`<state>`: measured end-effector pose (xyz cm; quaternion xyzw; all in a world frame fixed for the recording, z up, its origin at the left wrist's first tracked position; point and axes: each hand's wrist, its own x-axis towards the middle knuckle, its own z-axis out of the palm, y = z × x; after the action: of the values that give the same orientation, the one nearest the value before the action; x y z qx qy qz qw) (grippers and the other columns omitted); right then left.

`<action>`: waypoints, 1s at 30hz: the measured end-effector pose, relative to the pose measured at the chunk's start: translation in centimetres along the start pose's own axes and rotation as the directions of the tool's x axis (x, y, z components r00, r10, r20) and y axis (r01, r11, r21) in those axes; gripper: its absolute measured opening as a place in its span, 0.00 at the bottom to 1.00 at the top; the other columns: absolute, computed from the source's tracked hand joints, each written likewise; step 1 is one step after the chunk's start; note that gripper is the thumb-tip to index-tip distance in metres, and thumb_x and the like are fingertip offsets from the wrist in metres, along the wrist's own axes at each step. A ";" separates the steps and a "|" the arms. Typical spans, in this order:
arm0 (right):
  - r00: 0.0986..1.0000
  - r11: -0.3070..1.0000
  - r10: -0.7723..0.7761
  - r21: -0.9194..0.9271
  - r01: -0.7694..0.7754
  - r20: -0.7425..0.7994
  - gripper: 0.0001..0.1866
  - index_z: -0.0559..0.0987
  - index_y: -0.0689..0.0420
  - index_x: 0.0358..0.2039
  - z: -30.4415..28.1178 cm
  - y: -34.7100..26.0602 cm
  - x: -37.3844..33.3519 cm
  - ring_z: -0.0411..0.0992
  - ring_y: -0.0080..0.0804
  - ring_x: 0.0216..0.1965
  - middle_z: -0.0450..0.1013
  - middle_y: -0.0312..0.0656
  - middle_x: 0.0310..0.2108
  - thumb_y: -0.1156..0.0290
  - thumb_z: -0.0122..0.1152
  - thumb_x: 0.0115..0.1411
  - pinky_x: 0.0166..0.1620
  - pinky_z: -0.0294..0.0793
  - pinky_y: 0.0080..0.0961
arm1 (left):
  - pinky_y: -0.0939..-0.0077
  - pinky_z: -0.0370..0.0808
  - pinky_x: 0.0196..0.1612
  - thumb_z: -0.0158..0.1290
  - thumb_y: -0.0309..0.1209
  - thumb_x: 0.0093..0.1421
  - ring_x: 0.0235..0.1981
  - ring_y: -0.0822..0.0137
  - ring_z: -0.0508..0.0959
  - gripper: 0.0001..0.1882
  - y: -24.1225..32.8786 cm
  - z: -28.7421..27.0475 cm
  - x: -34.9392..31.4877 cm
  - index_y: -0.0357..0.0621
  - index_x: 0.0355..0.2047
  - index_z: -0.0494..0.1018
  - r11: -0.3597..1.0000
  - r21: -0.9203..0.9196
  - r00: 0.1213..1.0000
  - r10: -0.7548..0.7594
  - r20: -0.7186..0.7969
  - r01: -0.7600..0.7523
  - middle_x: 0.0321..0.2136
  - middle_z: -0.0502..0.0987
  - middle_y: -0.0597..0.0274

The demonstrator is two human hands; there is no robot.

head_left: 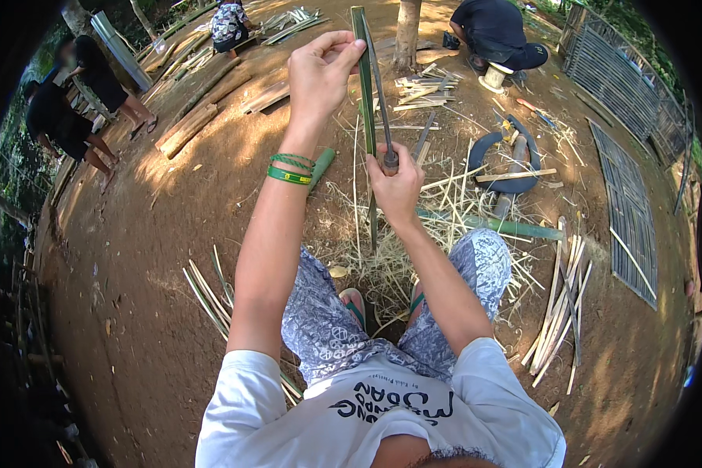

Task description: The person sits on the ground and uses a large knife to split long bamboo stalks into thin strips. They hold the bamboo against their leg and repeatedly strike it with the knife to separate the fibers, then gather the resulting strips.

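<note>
My left hand (317,76) is raised at the upper middle and pinches a long green bamboo strip (364,93) near its top end. The strip hangs nearly upright, its lower end reaching down between my knees. My right hand (398,186), lower down, is wrapped round the handle of a knife (379,97). The narrow dark blade points upward along the strip's right side, close to it; whether they touch is hard to tell. Below, thin pale shavings (390,257) lie heaped around my sandalled feet.
A green bamboo pole (515,228) lies to the right of my knees, with a black ring-shaped object (487,160) beyond. Split strips (558,312) lie at right. A slatted panel (621,210) rests farther right. Several people, including one crouching (499,35), are in the background near a tree trunk (406,35).
</note>
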<state>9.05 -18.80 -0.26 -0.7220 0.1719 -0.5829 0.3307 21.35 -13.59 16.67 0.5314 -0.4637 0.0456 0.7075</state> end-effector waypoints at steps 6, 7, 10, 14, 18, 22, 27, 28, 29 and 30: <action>0.988 0.983 0.122 0.124 -0.133 0.089 0.15 0.79 0.64 0.38 -0.6 0.8 -0.8 0.80 0.31 0.27 0.80 0.44 0.28 0.74 0.72 0.51 0.33 0.77 0.26 | 0.80 0.83 0.37 0.60 0.28 0.63 0.32 0.73 0.82 0.14 -1.0 -0.6 -0.4 0.30 0.44 0.77 0.994 0.071 0.995 -0.086 0.047 0.083 0.33 0.82 0.59; 0.983 0.978 0.147 0.132 -0.161 0.112 0.15 0.79 0.64 0.37 -0.5 1.0 -0.8 0.80 0.29 0.27 0.80 0.43 0.28 0.74 0.73 0.51 0.33 0.77 0.26 | 0.80 0.83 0.37 0.60 0.28 0.63 0.33 0.73 0.82 0.14 -1.5 -0.7 -0.2 0.30 0.44 0.77 0.995 0.053 0.994 -0.084 0.069 0.080 0.33 0.82 0.59; 0.958 0.965 0.215 0.107 -0.238 0.191 0.15 0.79 0.62 0.36 -0.8 0.9 -0.8 0.79 0.23 0.28 0.80 0.38 0.27 0.72 0.75 0.51 0.34 0.77 0.24 | 0.79 0.83 0.40 0.60 0.30 0.63 0.34 0.73 0.82 0.15 -2.4 -1.1 0.0 0.31 0.46 0.77 0.996 0.001 0.988 -0.088 0.125 0.088 0.35 0.82 0.58; 0.929 0.943 0.255 0.141 -0.300 0.268 0.15 0.78 0.61 0.36 -1.4 0.7 -0.6 0.77 0.22 0.29 0.80 0.37 0.29 0.72 0.75 0.52 0.35 0.77 0.23 | 0.78 0.83 0.41 0.60 0.30 0.63 0.35 0.73 0.82 0.15 -3.1 -1.3 0.6 0.33 0.47 0.78 0.992 -0.035 0.981 -0.110 0.158 0.117 0.36 0.82 0.59; 0.819 0.846 0.395 0.181 -0.501 0.417 0.15 0.77 0.60 0.37 -1.7 0.0 -0.3 0.75 0.22 0.31 0.78 0.37 0.31 0.72 0.74 0.52 0.37 0.76 0.23 | 0.77 0.83 0.42 0.60 0.31 0.63 0.37 0.72 0.82 0.17 -4.9 -2.4 1.6 0.32 0.48 0.77 0.993 -0.019 0.981 -0.108 0.162 0.113 0.38 0.82 0.59; 0.833 0.833 0.364 0.254 -0.491 0.417 0.14 0.77 0.62 0.38 -2.0 1.1 -0.8 0.76 0.22 0.32 0.79 0.39 0.32 0.74 0.73 0.53 0.38 0.77 0.22 | 0.77 0.77 0.39 0.58 0.31 0.64 0.35 0.75 0.78 0.15 -4.4 -2.0 1.7 0.33 0.46 0.78 0.999 0.038 0.984 -0.025 0.174 0.019 0.34 0.82 0.64; 0.798 0.777 0.444 0.268 -0.569 0.407 0.13 0.77 0.63 0.39 -0.9 3.7 -2.1 0.77 0.23 0.33 0.80 0.41 0.33 0.76 0.71 0.54 0.38 0.77 0.22 | 0.78 0.77 0.39 0.58 0.31 0.64 0.34 0.75 0.78 0.15 -4.6 -2.0 1.6 0.32 0.45 0.78 0.997 0.017 0.985 -0.075 0.154 0.073 0.34 0.82 0.64; 0.805 0.780 0.444 0.273 -0.563 0.393 0.13 0.77 0.63 0.39 -0.7 4.1 -2.2 0.77 0.23 0.33 0.80 0.41 0.33 0.76 0.71 0.54 0.38 0.77 0.22 | 0.78 0.77 0.38 0.58 0.31 0.64 0.34 0.75 0.78 0.15 -4.5 -2.0 1.5 0.32 0.45 0.78 0.997 0.001 0.984 -0.076 0.160 0.077 0.34 0.82 0.64; 0.813 0.783 0.443 0.277 -0.556 0.378 0.14 0.77 0.63 0.39 -0.4 4.6 -2.2 0.77 0.23 0.33 0.80 0.41 0.33 0.76 0.71 0.54 0.38 0.77 0.22 | 0.78 0.77 0.38 0.58 0.32 0.64 0.34 0.75 0.78 0.15 -4.4 -1.9 1.5 0.33 0.45 0.78 0.998 0.016 0.983 -0.070 0.172 0.069 0.34 0.82 0.65; 0.820 0.787 0.443 0.281 -0.550 0.363 0.14 0.77 0.63 0.39 -0.3 5.0 -2.1 0.77 0.23 0.33 0.80 0.40 0.33 0.76 0.71 0.54 0.38 0.77 0.22 | 0.78 0.77 0.38 0.58 0.32 0.64 0.33 0.75 0.78 0.15 -4.2 -1.8 1.5 0.33 0.45 0.78 0.998 0.029 0.981 -0.065 0.185 0.060 0.33 0.82 0.65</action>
<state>8.92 -21.17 -5.18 -0.6480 0.1952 -0.3885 0.6254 25.62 -14.62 14.70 0.5559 -0.5103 -0.0209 0.6559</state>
